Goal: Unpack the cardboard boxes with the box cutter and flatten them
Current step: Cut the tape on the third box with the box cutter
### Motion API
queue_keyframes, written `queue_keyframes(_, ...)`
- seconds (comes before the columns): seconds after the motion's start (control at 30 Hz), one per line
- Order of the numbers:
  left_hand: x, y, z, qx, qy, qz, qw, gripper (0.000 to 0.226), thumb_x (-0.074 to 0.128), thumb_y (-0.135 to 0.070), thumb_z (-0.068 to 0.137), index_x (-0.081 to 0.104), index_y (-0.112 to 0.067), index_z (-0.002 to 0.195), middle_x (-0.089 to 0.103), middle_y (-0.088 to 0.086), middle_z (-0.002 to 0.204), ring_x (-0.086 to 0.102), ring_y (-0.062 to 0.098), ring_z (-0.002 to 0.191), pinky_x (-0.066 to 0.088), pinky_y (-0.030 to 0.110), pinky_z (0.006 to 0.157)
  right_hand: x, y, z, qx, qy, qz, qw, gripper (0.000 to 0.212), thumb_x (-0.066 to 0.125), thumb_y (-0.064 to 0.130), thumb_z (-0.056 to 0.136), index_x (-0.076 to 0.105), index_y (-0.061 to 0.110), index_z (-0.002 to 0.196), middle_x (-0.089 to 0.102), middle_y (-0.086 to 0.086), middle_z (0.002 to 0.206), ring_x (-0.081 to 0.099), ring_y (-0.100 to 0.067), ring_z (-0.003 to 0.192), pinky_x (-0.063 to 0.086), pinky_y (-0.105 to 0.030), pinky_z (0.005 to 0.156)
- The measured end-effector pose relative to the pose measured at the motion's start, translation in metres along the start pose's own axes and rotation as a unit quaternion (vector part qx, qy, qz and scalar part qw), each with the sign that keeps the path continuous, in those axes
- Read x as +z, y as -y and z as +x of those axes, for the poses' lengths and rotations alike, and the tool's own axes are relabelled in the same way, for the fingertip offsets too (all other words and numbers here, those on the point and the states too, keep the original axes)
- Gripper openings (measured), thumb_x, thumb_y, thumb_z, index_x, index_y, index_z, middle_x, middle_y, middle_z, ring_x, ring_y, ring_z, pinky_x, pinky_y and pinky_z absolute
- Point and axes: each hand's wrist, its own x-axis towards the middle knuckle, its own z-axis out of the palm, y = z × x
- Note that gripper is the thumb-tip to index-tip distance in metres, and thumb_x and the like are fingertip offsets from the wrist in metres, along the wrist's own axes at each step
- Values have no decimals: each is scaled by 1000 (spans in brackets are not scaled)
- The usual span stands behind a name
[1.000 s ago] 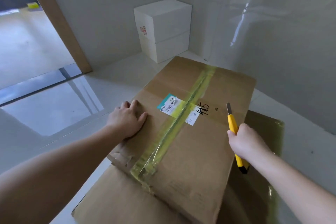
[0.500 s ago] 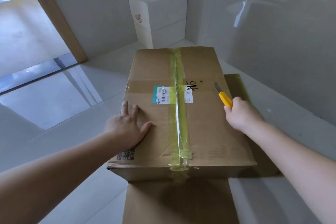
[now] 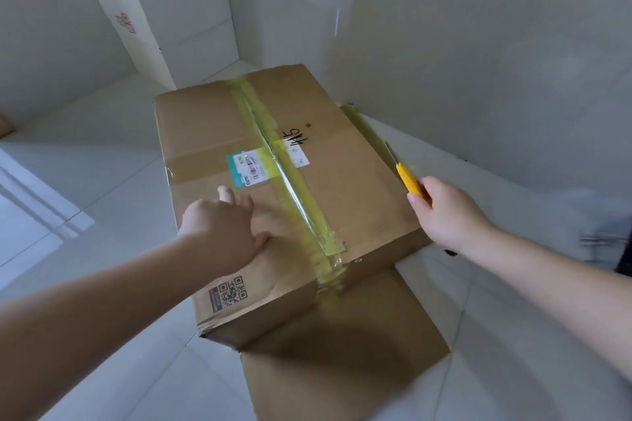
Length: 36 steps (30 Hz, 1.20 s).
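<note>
On a pale tiled floor (image 3: 113, 202), a taped cardboard box (image 3: 345, 181) sits atop flattened cardboard (image 3: 342, 369) near a white box (image 3: 178, 10). A person's left hand (image 3: 222, 232) rests on its top, fingers relaxed; the right hand (image 3: 444, 212) grips a yellow box cutter (image 3: 408, 179) beside the box's right edge.

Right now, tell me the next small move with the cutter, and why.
Probably bring the cutter over to the tape at the box's near end. The seam looks sealed, the blade hangs off the right edge, and the left hand rests on the top.
</note>
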Motion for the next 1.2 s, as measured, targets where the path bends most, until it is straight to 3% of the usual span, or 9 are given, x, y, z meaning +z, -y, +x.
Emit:
queue_keyframes(0.07,-15,-10,-1,96,-71,-51,992,59,27,-72,84,45,-23,112,50,-4,103,60,19,76,32,28,50,7,-6,-28,53,41,169,983,26,39,20,100,53,-1,92,63,-15,90,65,-27,78,54,-43,72)
queue_keyframes(0.17,-27,-21,-12,262,-48,-144,953,44,35,-69,78,45,-27,72,50,-11,69,49,12,62,38,28,57,24,-9,-74,144,97,370,913,28,33,14,103,58,0,97,66,-16,93,69,-25,77,58,-42,69)
queue_keyframes(0.23,-26,-25,-20,317,-33,-110,941,40,36,-63,77,41,-24,68,46,-9,63,42,11,57,33,27,55,37,-7,-100,196,117,450,864,28,33,11,103,58,1,97,66,-19,92,69,-26,74,58,-38,64)
queue_keyframes(0.37,-19,-24,-22,329,-34,-87,940,32,35,-52,82,46,-23,77,50,-7,68,45,16,62,40,27,61,51,-3,-126,258,134,530,797,25,38,13,102,58,-2,100,65,-20,87,68,-26,70,57,-35,61)
queue_keyframes(0.47,-16,-24,-23,342,-54,-76,935,31,31,-48,86,45,-22,76,46,-6,65,43,16,61,34,26,60,50,-5,-123,282,99,534,791,20,45,13,100,58,-2,97,64,-17,82,68,-26,67,57,-37,62)
queue_keyframes(0.63,-10,-27,-24,361,-80,-103,923,24,28,-40,86,43,-24,76,57,-4,77,44,15,64,34,24,62,45,-11,-111,314,65,538,780,19,45,13,100,59,1,96,66,-16,80,68,-26,68,59,-42,69)
queue_keyframes(0.77,-13,-30,-24,384,-129,-147,902,27,32,-35,80,49,-22,64,55,-4,61,49,18,53,39,24,53,46,-8,-109,316,65,551,770,19,45,12,100,59,2,94,67,-16,79,68,-26,68,59,-40,66)
queue_keyframes(0.9,-13,-37,-24,384,-108,-160,903,26,30,-36,84,48,-22,72,56,-3,71,49,18,62,39,26,61,44,-6,-110,308,65,556,769,18,44,12,100,58,2,96,66,-18,83,68,-26,70,58,-38,63)
queue_keyframes(1.2,-11,-40,-23,392,-109,-148,902,25,29,-36,86,49,-23,76,54,-5,75,49,16,65,35,22,62,46,-7,-113,290,94,559,771,19,46,14,100,60,3,95,68,-15,81,69,-24,68,57,-35,62)
